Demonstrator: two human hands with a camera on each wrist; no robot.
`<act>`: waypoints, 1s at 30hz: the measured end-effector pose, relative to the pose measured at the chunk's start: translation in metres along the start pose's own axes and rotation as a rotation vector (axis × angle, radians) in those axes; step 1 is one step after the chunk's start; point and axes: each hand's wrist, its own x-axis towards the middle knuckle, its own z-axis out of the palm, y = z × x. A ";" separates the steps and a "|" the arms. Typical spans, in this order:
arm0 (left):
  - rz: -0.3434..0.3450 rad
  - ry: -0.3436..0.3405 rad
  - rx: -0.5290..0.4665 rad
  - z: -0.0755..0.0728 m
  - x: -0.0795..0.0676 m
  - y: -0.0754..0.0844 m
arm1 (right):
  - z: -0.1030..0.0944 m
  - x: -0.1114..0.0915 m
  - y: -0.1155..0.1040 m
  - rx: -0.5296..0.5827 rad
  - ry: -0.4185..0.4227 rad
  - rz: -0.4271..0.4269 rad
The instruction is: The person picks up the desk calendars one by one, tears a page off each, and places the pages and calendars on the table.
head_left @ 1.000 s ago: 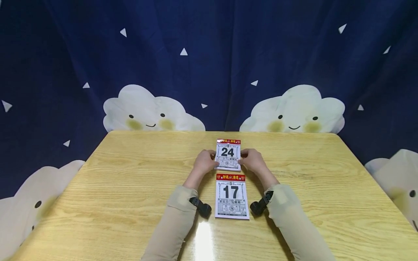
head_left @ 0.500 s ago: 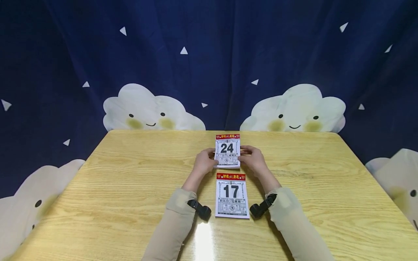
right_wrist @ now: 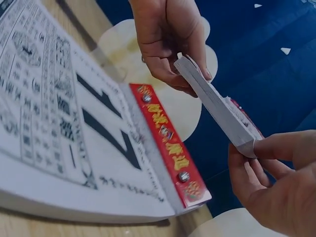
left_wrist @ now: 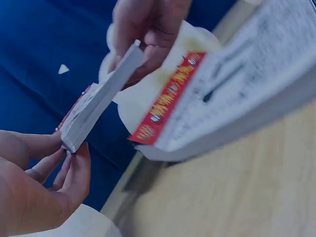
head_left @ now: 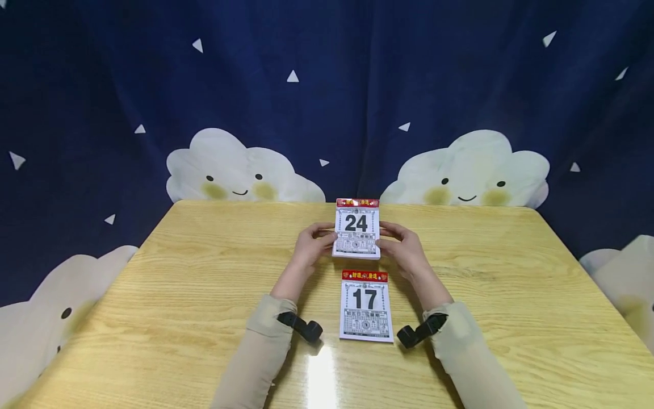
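A tear-off calendar pad showing 24 (head_left: 356, 227), with a red header strip, is held up off the table between both hands. My left hand (head_left: 310, 246) pinches its left edge, thumb on the front and fingers behind. On the opposite edge my right hand (head_left: 405, 249) pinches it the same way. Both wrist views show the thick side of this raised pad (left_wrist: 101, 101), tilted between the two hands. A second calendar pad showing 17 (head_left: 365, 307) lies flat on the table nearer to me, untouched, between the forearms; its red header (right_wrist: 168, 145) faces away from me.
The pads are over a light wooden table (head_left: 153, 318). Behind its far edge hangs a dark blue curtain (head_left: 347, 85) with white triangles and smiling clouds (head_left: 240, 170). Black cameras are strapped to the left wrist (head_left: 306, 328) and right wrist (head_left: 419, 330).
Both hands have raised the 24 pad from near the table; it appears higher and larger in the head view. The 17 pad stays on the table. The head view has shifted slightly.
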 end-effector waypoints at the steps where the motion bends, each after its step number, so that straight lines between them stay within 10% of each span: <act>1: -0.017 -0.010 -0.035 -0.001 -0.001 0.002 | 0.000 -0.001 -0.001 0.008 -0.003 0.001; 15: -0.123 -0.420 -0.322 -0.019 -0.011 0.021 | -0.009 -0.006 -0.003 -0.002 -0.103 -0.160; 20: -0.088 -0.450 -0.352 -0.020 -0.009 0.022 | 0.001 -0.026 -0.031 -0.473 -0.012 -0.363; 24: -0.076 -0.423 -0.363 -0.021 -0.009 0.022 | 0.008 -0.032 -0.039 -0.855 0.042 -0.695; 30: -0.066 -0.423 -0.366 -0.022 -0.009 0.024 | 0.013 -0.033 -0.040 -1.023 -0.139 -0.979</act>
